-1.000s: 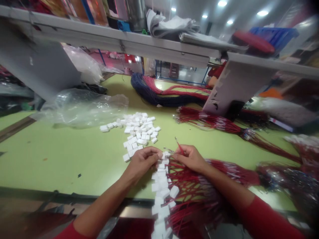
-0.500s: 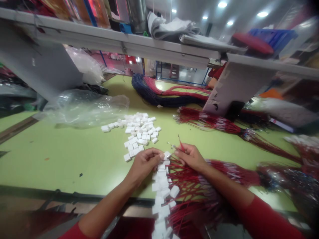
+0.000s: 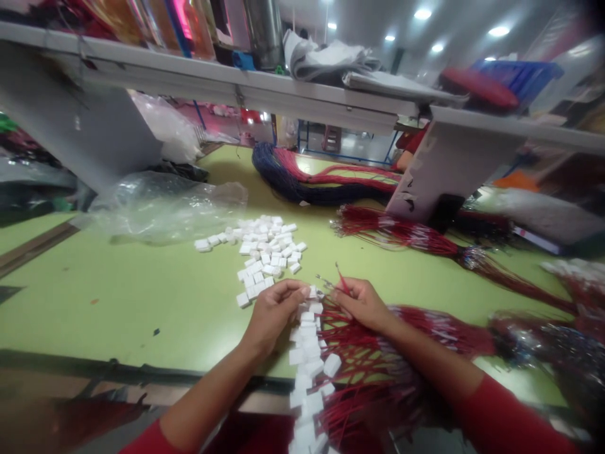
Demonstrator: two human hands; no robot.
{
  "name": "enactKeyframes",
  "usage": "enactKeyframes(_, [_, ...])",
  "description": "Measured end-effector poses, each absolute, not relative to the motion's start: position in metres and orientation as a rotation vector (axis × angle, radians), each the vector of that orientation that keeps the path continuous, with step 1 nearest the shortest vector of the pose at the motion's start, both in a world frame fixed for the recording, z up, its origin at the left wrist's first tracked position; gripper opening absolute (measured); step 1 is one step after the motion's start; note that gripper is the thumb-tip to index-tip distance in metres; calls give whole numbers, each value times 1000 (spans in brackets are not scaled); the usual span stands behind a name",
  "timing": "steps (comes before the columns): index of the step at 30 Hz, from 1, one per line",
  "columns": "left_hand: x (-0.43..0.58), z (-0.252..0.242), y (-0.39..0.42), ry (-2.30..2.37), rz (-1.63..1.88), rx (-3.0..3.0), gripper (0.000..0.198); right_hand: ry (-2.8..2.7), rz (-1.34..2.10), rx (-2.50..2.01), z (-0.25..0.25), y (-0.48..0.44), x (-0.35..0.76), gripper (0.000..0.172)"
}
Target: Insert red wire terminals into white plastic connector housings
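My left hand (image 3: 276, 309) is closed, pinching a white plastic connector housing (image 3: 312, 292) between thumb and fingers. Facing it, my right hand (image 3: 362, 302) is closed on red wires (image 3: 343, 281) with metal terminals at their tips. One terminal is close against the housing; I cannot tell whether it is inside. Two other wire ends stick up from the right fingers. Below the hands, a column of white housings (image 3: 307, 366) on red wires runs down over the table's front edge. Beyond my left hand lies a pile of loose white housings (image 3: 265, 246).
A clear plastic bag (image 3: 165, 205) lies at the left of the green table (image 3: 198, 315). Dark blue and pink wire bundles (image 3: 288, 176) stretch along the back. A red wire bundle (image 3: 401, 230) lies at right. A shelf (image 3: 189, 72) spans above, with a support panel (image 3: 454, 167).
The view has shifted slightly. Both hands stay nearly in place with the same housing and wires, and the right fingers have changed their angle a little.
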State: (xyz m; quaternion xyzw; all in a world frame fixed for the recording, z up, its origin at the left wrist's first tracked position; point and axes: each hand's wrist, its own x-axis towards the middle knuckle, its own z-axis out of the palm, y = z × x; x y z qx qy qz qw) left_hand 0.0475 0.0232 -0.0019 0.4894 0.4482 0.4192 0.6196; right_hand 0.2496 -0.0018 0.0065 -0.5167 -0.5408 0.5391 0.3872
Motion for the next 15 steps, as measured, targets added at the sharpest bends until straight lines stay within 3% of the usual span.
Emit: enactKeyframes(15, [57,-13,17,1020,900,1141,20,-1383,1420,-1309,2,-5,246,40])
